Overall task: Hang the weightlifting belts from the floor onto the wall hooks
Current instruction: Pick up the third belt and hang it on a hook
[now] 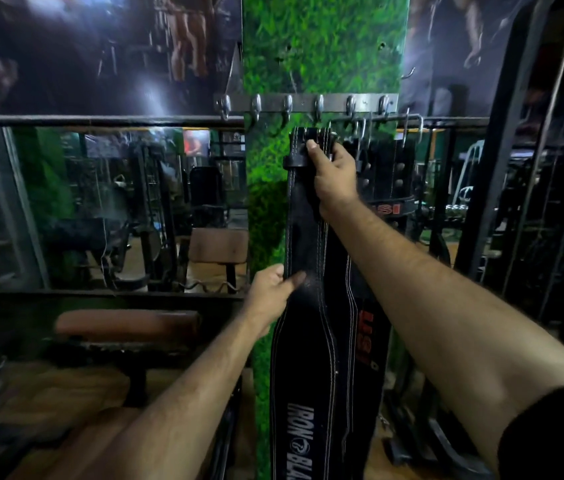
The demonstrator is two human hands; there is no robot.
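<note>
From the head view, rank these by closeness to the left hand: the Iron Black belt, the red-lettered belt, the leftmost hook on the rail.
1. Iron Black belt: gripped by the left hand.
2. Red-lettered belt: just right, behind the first.
3. Leftmost hook: far above, on the rail's left end.

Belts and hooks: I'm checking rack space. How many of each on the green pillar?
Belts: 3, namely the Iron belt, the USI belt and the studded belt.
Rail hooks: 6.
Total: 9.
</note>
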